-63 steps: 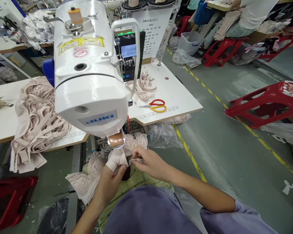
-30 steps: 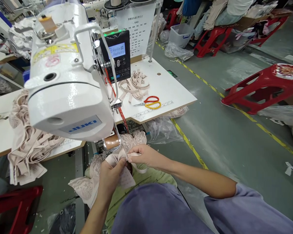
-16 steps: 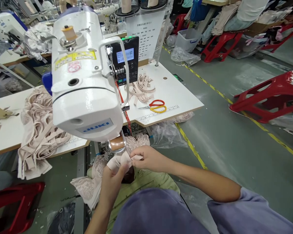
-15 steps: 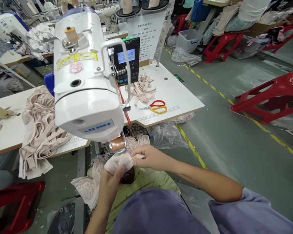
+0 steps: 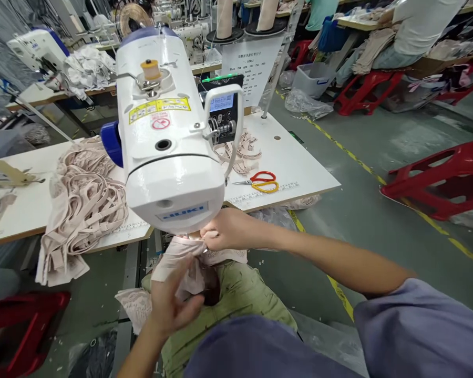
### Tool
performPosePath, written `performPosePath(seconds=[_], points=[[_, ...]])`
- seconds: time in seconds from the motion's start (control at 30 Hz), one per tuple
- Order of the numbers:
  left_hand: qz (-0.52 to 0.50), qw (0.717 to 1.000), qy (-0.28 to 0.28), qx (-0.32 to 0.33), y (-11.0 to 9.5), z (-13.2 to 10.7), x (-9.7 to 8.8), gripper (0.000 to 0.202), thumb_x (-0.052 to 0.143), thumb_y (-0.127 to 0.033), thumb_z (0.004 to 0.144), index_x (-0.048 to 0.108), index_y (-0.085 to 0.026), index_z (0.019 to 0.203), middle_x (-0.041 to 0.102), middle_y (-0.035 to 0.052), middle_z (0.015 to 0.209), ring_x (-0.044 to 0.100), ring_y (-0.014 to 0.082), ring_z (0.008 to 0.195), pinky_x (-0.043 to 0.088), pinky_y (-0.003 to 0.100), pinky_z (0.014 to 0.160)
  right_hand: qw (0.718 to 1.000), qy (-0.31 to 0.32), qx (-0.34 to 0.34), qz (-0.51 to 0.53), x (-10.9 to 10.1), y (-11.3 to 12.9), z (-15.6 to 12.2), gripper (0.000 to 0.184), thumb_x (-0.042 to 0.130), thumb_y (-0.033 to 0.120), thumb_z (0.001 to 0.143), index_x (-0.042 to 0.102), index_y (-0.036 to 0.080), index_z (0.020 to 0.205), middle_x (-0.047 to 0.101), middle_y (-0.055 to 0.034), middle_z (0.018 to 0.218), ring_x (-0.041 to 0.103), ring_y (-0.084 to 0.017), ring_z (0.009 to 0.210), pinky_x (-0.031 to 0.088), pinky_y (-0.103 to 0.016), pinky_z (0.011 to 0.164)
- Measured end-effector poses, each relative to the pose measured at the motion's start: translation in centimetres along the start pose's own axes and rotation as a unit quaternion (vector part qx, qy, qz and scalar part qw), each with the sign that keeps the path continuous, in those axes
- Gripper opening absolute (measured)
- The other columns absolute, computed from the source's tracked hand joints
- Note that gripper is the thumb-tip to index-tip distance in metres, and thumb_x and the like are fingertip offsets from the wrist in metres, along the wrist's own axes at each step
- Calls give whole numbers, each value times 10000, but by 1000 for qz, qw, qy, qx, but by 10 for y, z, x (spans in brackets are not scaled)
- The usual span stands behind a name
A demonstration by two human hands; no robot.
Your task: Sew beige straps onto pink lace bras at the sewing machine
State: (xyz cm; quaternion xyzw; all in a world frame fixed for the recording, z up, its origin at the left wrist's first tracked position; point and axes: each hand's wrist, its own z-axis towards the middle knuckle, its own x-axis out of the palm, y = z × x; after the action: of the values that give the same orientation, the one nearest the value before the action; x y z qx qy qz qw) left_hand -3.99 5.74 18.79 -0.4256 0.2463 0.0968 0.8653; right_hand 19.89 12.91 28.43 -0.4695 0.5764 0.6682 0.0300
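A pale beige bra (image 5: 176, 257) with lace cups hangs over my lap, its upper edge under the head of the white sewing machine (image 5: 173, 178). Close to the needle area, my right hand (image 5: 230, 229) pinches the bra's edge, with a small pale end showing at its fingertips. My left hand (image 5: 171, 302) rests against the fabric lower down, its fingers stretched out and its thumb apart. One lace cup (image 5: 136, 307) droops to the left of my left wrist. The needle and presser foot are mostly hidden by the machine head and my right hand.
On the table's right part lie scissors (image 5: 265, 181) with red and yellow handles and a heap of beige straps (image 5: 246, 152). A large pile of beige pieces (image 5: 81, 205) hangs over the left table edge. Red stools (image 5: 445, 178) stand on the floor.
The bra's edge has moved up and under the machine head, my right hand with it. My left hand has loosened its pinch and spread on the fabric. The view has shifted slightly.
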Motion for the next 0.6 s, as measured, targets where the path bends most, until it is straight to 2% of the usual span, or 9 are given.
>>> performPosePath(seconds=[0.07,0.1,0.2,0.3,0.43,0.5,0.57,0.6], points=[[154,978,87,107,15,10,-5,745,726,-402,782,449,-266,1460,636,143,1316,606,350,1201,501,480,999,998,-7,3,-54,0,-1,6,229,556,171,748,479,167,533,401,41,514,294,-92,539,208,-275,541],[212,961,109,141,21,15,-6,777,735,-373,779,419,-253,1479,642,152,1304,613,350,1190,505,477,994,998,-3,5,-59,0,-2,8,240,565,188,756,463,170,539,394,42,517,294,-93,541,206,-277,541],[323,916,131,199,31,26,-7,805,726,-398,796,374,-243,1503,670,144,1260,649,333,1136,523,444,970,999,7,11,-47,0,-3,9,252,580,208,762,438,176,557,400,42,529,309,-93,547,210,-280,541],[351,895,129,242,38,32,-9,779,713,-402,815,374,-260,1502,710,111,1186,683,303,1068,512,423,989,999,8,16,-41,-2,-2,10,300,591,220,766,396,178,542,370,47,523,285,-89,540,204,-283,533],[331,900,142,244,41,37,-11,747,710,-362,829,381,-274,1494,731,85,1125,705,278,991,507,410,982,999,9,11,-37,-1,-4,9,301,604,223,777,430,176,535,364,49,507,261,-87,519,206,-282,516],[312,911,161,218,38,37,-10,725,701,-333,838,388,-271,1488,727,81,1136,709,262,967,520,380,945,999,-11,1,-39,4,-10,6,226,593,216,806,536,173,591,468,28,555,338,-97,527,247,-275,522],[304,920,175,174,31,35,-9,685,683,-318,851,408,-269,1477,731,69,1131,714,237,918,539,330,867,996,-70,-34,-50,13,-19,0,113,588,244,855,662,185,794,622,-26,775,504,-139,664,355,-270,597],[307,923,176,149,27,34,-8,662,673,-317,858,422,-272,1469,735,62,1118,716,225,888,544,306,819,990,-113,-62,-62,19,-24,-3,130,586,270,879,683,193,918,650,-61,926,560,-174,798,410,-288,683]])
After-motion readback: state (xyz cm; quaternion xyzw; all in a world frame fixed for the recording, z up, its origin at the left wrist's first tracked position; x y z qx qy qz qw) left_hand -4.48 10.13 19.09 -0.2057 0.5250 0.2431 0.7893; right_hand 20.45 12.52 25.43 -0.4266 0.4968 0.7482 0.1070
